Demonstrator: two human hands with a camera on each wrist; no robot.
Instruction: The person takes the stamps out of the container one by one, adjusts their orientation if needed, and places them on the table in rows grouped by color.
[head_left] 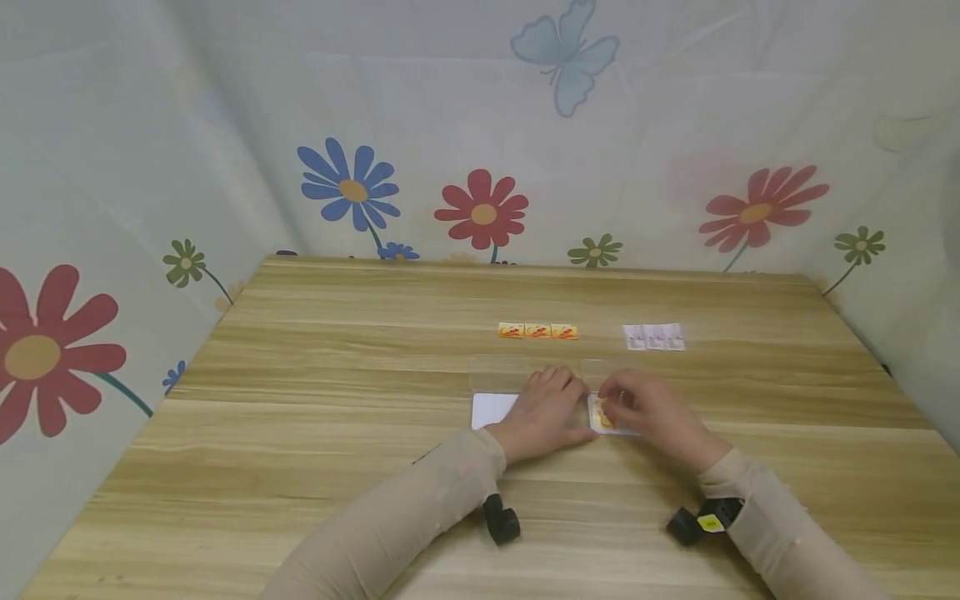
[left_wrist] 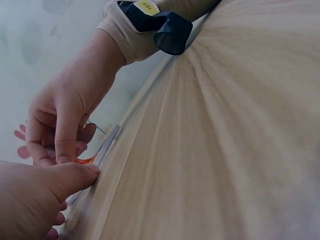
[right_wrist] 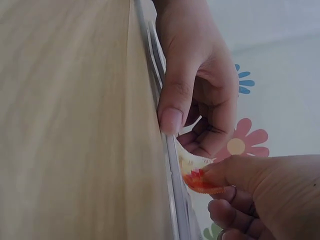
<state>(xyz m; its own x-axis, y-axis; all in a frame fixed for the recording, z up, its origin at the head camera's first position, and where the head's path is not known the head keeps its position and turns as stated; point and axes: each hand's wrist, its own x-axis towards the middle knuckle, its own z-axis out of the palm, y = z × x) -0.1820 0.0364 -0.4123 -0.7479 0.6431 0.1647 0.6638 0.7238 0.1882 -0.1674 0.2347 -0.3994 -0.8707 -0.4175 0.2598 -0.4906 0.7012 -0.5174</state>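
In the head view, my right hand (head_left: 648,412) pinches a yellow-orange stamp (head_left: 603,415) over the right one of two flat white holders. The right wrist view shows the stamp (right_wrist: 192,172) bent, its edge toothed, with my right thumb on its red print. My left hand (head_left: 546,410) lies across the inner ends of both holders, its thumb pressing the near edge beside the stamp. It covers part of the left white holder (head_left: 492,409). A clear flap (head_left: 498,374) lies folded back behind that holder, and another clear flap (head_left: 597,367) behind the right one.
Farther back on the wooden table (head_left: 337,500) lies a row of three yellow-orange stamps (head_left: 537,331). To its right is a row of three pale stamps (head_left: 655,337). A flowered curtain (head_left: 420,100) closes off the table's back and sides.
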